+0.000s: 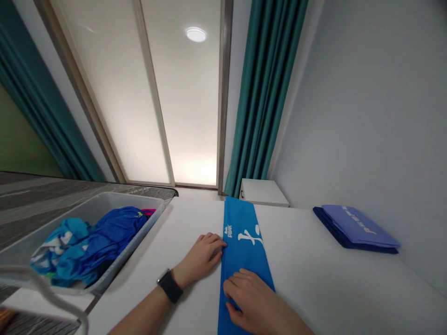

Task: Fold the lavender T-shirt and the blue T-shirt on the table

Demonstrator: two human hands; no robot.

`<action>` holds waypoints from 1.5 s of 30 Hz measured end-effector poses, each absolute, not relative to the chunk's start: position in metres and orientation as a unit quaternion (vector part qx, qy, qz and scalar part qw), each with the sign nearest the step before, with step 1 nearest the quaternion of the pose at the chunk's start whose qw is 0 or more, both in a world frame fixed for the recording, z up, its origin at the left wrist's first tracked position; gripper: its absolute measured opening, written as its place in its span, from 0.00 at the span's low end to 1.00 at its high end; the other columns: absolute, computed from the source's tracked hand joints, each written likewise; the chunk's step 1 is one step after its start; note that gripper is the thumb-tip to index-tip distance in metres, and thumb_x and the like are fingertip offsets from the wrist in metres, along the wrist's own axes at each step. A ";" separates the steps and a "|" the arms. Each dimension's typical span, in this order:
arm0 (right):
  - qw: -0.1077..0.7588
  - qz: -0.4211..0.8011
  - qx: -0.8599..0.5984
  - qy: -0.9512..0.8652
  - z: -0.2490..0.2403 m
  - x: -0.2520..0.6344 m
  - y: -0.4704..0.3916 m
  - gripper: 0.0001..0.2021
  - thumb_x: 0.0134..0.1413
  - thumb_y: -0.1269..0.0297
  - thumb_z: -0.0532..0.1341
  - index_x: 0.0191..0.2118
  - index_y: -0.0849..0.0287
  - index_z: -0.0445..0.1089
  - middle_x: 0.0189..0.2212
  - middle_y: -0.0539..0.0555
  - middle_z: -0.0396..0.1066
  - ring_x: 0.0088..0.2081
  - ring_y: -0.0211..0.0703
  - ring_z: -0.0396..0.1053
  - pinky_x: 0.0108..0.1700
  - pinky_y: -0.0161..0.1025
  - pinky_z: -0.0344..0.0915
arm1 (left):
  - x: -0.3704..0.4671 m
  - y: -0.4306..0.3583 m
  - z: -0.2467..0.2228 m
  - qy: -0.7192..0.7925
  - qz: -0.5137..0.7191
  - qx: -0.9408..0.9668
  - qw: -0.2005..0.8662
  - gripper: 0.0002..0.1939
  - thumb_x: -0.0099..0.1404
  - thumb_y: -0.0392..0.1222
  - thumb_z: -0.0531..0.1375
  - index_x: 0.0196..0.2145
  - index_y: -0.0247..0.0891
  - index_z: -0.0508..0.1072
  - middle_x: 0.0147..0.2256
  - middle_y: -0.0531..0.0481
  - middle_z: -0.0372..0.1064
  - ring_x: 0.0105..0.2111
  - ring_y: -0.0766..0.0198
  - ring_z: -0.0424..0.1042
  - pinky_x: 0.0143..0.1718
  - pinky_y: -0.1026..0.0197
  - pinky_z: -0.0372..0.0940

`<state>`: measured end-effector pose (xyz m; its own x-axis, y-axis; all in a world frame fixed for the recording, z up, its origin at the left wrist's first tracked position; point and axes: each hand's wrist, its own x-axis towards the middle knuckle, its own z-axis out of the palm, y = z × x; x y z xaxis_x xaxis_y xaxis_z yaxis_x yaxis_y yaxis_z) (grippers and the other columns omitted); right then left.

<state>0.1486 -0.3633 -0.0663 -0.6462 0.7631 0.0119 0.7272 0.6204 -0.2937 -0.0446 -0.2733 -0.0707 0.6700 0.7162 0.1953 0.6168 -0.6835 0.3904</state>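
A bright blue garment with white lettering lies folded into a long narrow strip on the white table. My left hand, with a dark watch on its wrist, rests at the strip's left edge, its fingers curled together and a fingertip touching the cloth near the small white logo. Lower down, my right hand lies on the strip with bent fingers and the thumb tucked toward them. Whether its fingertips pinch any cloth is hard to make out.
Folded purple and navy clothes lie on the table at the right, by the wall. At the left is a translucent bin of crumpled clothes. Beyond the table stands a white cabinet. A pale curved bar crosses the lower left.
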 end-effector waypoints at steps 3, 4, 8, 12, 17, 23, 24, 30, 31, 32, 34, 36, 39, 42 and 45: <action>0.084 0.126 -0.409 -0.900 -0.068 0.148 -0.363 0.03 0.56 0.70 0.56 0.36 0.57 0.65 0.36 0.52 0.73 0.40 0.43 0.69 0.47 0.38 0.59 | -0.045 -0.274 -0.069 0.366 0.164 0.904 0.148 0.16 0.68 0.36 0.52 0.51 0.45 0.69 0.48 0.48 0.69 0.48 0.56 0.65 0.49 0.53 0.59; 0.090 0.126 -0.409 -0.899 -0.068 0.148 -0.364 0.03 0.56 0.70 0.56 0.36 0.56 0.65 0.36 0.51 0.73 0.40 0.42 0.69 0.46 0.37 0.59 | -0.045 -0.274 -0.069 0.365 0.162 0.905 0.149 0.16 0.68 0.35 0.52 0.51 0.45 0.69 0.48 0.48 0.69 0.48 0.56 0.65 0.49 0.53 0.59; 0.095 0.131 -0.408 -0.899 -0.067 0.148 -0.365 0.02 0.55 0.70 0.57 0.35 0.56 0.64 0.35 0.50 0.73 0.39 0.41 0.69 0.43 0.36 0.58 | -0.045 -0.274 -0.069 0.364 0.160 0.906 0.145 0.15 0.67 0.34 0.52 0.49 0.45 0.70 0.47 0.48 0.69 0.48 0.56 0.64 0.49 0.53 0.59; 0.080 0.141 -0.396 -0.904 -0.068 0.147 -0.364 0.02 0.57 0.70 0.57 0.35 0.56 0.65 0.36 0.50 0.73 0.38 0.41 0.69 0.43 0.36 0.59 | -0.044 -0.274 -0.070 0.368 0.162 0.905 0.139 0.14 0.67 0.35 0.52 0.48 0.44 0.70 0.47 0.48 0.69 0.48 0.56 0.65 0.50 0.53 0.59; 0.104 0.186 -0.399 -0.892 -0.068 0.149 -0.361 0.03 0.60 0.67 0.57 0.35 0.56 0.67 0.32 0.48 0.72 0.36 0.38 0.68 0.40 0.34 0.59 | -0.044 -0.274 -0.071 0.371 0.173 0.901 0.142 0.14 0.68 0.35 0.51 0.47 0.43 0.71 0.46 0.47 0.70 0.47 0.57 0.66 0.49 0.54 0.59; 0.176 0.137 -0.427 -0.877 -0.067 0.149 -0.354 0.03 0.60 0.68 0.59 0.39 0.55 0.68 0.39 0.51 0.70 0.44 0.43 0.65 0.52 0.41 0.57 | -0.044 -0.272 -0.072 0.370 0.183 0.899 0.145 0.13 0.68 0.34 0.52 0.46 0.43 0.72 0.45 0.49 0.71 0.46 0.58 0.67 0.49 0.56 0.60; 0.174 0.131 -0.431 -0.876 -0.068 0.150 -0.354 0.03 0.59 0.67 0.60 0.40 0.55 0.68 0.40 0.51 0.70 0.45 0.44 0.65 0.53 0.43 0.57 | -0.044 -0.272 -0.073 0.371 0.185 0.899 0.144 0.13 0.68 0.34 0.52 0.46 0.43 0.72 0.45 0.49 0.71 0.46 0.58 0.67 0.49 0.56 0.60; 0.148 0.155 -0.423 -0.881 -0.069 0.151 -0.353 0.04 0.58 0.64 0.63 0.39 0.54 0.69 0.40 0.50 0.70 0.46 0.43 0.64 0.52 0.41 0.57 | -0.044 -0.273 -0.072 0.375 0.184 0.896 0.148 0.13 0.68 0.35 0.52 0.45 0.42 0.73 0.45 0.48 0.71 0.46 0.58 0.67 0.49 0.54 0.61; 0.146 0.160 -0.420 -0.881 -0.069 0.151 -0.353 0.05 0.57 0.63 0.64 0.39 0.54 0.69 0.41 0.49 0.70 0.47 0.42 0.63 0.52 0.41 0.56 | -0.044 -0.273 -0.072 0.378 0.185 0.895 0.148 0.13 0.68 0.35 0.52 0.46 0.42 0.73 0.45 0.47 0.71 0.46 0.57 0.67 0.50 0.53 0.61; 0.146 0.165 -0.417 -0.882 -0.068 0.152 -0.354 0.06 0.56 0.62 0.64 0.40 0.54 0.69 0.41 0.49 0.69 0.47 0.42 0.63 0.52 0.40 0.56 | -0.044 -0.273 -0.072 0.381 0.189 0.893 0.147 0.13 0.68 0.36 0.51 0.47 0.42 0.72 0.46 0.47 0.71 0.46 0.57 0.68 0.50 0.53 0.62; 0.147 0.177 -0.411 -0.882 -0.067 0.152 -0.354 0.09 0.55 0.61 0.66 0.41 0.54 0.69 0.42 0.49 0.69 0.48 0.42 0.62 0.53 0.40 0.56 | -0.044 -0.273 -0.073 0.383 0.203 0.889 0.144 0.16 0.70 0.38 0.51 0.52 0.43 0.69 0.50 0.46 0.69 0.50 0.57 0.67 0.52 0.52 0.62; 0.150 0.190 -0.409 -0.880 -0.068 0.152 -0.354 0.10 0.54 0.60 0.67 0.41 0.53 0.69 0.43 0.48 0.69 0.49 0.41 0.62 0.55 0.41 0.54 | -0.043 -0.272 -0.076 0.373 0.215 0.891 0.141 0.20 0.71 0.40 0.50 0.59 0.43 0.64 0.57 0.44 0.64 0.56 0.56 0.63 0.57 0.51 0.60; 0.153 0.208 -0.409 -0.875 -0.070 0.152 -0.354 0.10 0.53 0.60 0.67 0.41 0.53 0.69 0.44 0.48 0.69 0.50 0.42 0.62 0.56 0.42 0.53 | -0.041 -0.271 -0.082 0.345 0.204 0.906 0.135 0.24 0.73 0.44 0.48 0.64 0.42 0.57 0.64 0.45 0.55 0.63 0.57 0.55 0.62 0.50 0.54; 0.167 0.225 -0.410 -0.868 -0.072 0.151 -0.354 0.10 0.52 0.61 0.67 0.41 0.53 0.69 0.44 0.49 0.68 0.50 0.43 0.62 0.56 0.43 0.53 | -0.038 -0.268 -0.086 0.330 0.178 0.919 0.120 0.24 0.74 0.46 0.47 0.65 0.42 0.56 0.66 0.45 0.52 0.65 0.57 0.52 0.64 0.48 0.52; 0.187 0.237 -0.412 -0.860 -0.073 0.150 -0.355 0.12 0.50 0.63 0.68 0.40 0.54 0.69 0.45 0.50 0.67 0.50 0.44 0.61 0.55 0.42 0.54 | -0.033 -0.258 -0.088 0.330 0.160 0.925 0.098 0.25 0.74 0.49 0.46 0.65 0.41 0.56 0.66 0.43 0.51 0.66 0.56 0.50 0.64 0.46 0.51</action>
<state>0.1495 -0.3548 -0.0726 -0.5915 0.7964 0.1256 0.6193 0.5486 -0.5617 -0.0334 -0.2583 -0.0880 0.7311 0.6421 0.2305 0.5794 -0.7628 0.2872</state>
